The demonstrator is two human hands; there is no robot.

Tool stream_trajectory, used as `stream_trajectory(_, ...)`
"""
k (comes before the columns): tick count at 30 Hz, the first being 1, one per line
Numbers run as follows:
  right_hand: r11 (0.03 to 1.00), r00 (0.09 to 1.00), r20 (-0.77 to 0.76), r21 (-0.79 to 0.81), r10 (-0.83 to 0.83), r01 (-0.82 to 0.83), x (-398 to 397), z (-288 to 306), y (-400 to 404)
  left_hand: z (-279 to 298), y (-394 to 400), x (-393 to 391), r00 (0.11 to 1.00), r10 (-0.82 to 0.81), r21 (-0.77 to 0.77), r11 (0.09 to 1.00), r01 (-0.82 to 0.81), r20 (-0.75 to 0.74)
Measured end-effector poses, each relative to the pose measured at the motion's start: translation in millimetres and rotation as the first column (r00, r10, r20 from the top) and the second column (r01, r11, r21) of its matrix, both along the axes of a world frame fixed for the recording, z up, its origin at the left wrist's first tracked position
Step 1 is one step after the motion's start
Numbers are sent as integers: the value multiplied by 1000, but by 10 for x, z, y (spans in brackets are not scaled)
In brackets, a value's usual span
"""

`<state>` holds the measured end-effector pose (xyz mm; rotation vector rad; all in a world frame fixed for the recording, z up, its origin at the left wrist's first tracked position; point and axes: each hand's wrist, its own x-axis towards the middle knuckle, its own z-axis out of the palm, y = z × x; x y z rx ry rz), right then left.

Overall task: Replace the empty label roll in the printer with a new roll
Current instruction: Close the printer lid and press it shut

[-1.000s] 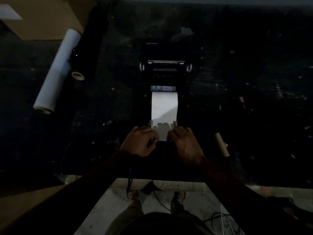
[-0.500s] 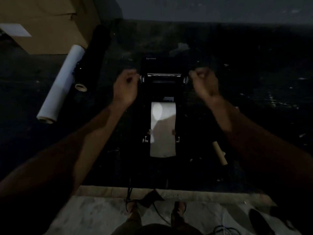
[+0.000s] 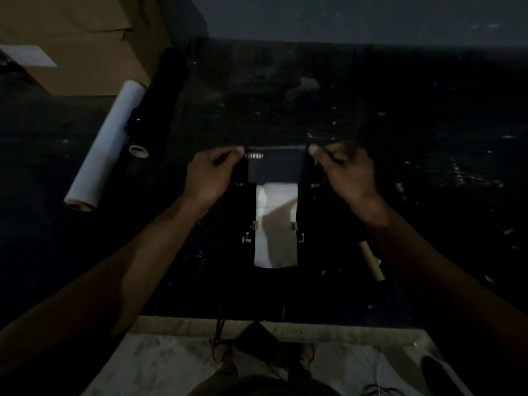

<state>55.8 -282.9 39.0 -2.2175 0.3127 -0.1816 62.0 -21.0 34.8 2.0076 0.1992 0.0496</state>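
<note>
— Dim room, dark scuffed tabletop [image 3: 371, 115] flecked with pale scraps, plain grey wall [image 3: 343, 18] behind. Pale stone floor [image 3: 171, 364] below the table's near edge, with loose cables [image 3: 377, 390] at lower right.

— And on the table?

— Centre: black label printer [image 3: 275, 167] with white lettering on its lid. White strip of label paper [image 3: 275, 224] running out from under the lid toward the near edge, passing between two small guides. Cannot tell where the roll itself sits; hidden under the lid.

— Hands?

— Left hand [image 3: 210, 175] curled around the lid's left corner, thumb and fingers pinched on the edge. Right hand [image 3: 345, 172] likewise closed on the lid's right corner. Both bare forearms reaching in from below.

— Anything else nearby?

— Right of the printer, partly hidden behind the right forearm: bare brown cardboard tube [image 3: 371, 262], lying at a slant on the tabletop. Far left: long white paper roll [image 3: 107, 144] lying diagonally, with a long black roll [image 3: 160, 101] just beside it, pale core end showing. Behind those, at upper left, a brown cardboard box [image 3: 85, 44] bearing a white label [image 3: 28, 55].

— Lighting?

— Very low; fine detail on the printer hard to make out.
</note>
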Motion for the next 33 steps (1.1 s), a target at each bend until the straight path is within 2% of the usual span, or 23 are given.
stream_trajectory(4, 994, 999, -7, 106, 35, -34, -588, -316, 21, -344, 91, -567, 999, -17, -55, 998, 15, -47)
stream_trajectory(7, 995, 997, 29, 67, 78, -80, -927, -594, 15, -539, 56, -921, 999, -17, -85, 996, 13, -46)
stream_trajectory(10, 994, 997, -29, 79, 75, -72, -1138, -762, 37, -729, 41, -1136, 997, -18, -73, 997, 13, -71)
stream_trajectory(14, 997, 997, -29, 26, 73, -72, -1231, -837, 94, -840, 3, -1244, 995, -8, -71, 997, 0, -102)
stream_trajectory(24, 997, 998, -13, 44, 58, -57, -1247, -912, 114, -878, -28, -1236, 997, 42, -87, 995, -47, -57)
stream_trajectory(33, 999, 999, 2, -2, 32, -32, -1287, -987, 151, -995, 20, -1277, 1000, -1, -58, 998, -1, -32)
